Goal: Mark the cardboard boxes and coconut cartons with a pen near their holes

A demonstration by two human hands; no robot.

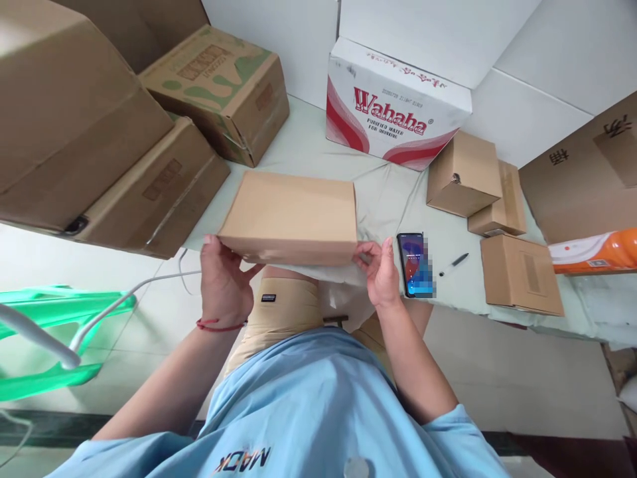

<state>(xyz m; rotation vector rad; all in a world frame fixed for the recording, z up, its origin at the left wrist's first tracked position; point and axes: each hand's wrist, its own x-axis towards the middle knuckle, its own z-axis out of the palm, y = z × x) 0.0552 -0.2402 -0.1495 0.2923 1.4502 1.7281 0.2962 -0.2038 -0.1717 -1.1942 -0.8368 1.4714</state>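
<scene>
A plain brown cardboard box [293,209] lies at the front edge of the covered table, its near side facing me. My left hand [223,282] holds its near left corner, the thumb at the top edge and some fingers hidden under the box. At the near right corner, my right hand [379,269] grips the box with fingertips pressed to its side and the thumb raised. To the right of that hand lies a black phone [414,265] with its screen lit.
Large cartons [149,179] and a green-printed carton [223,86] stand left. Behind is a white and red Wahaha box [393,106]. On the right are small boxes [462,172], a pen [454,264] and an orange bottle [597,252]. A green stool [54,382] stands lower left.
</scene>
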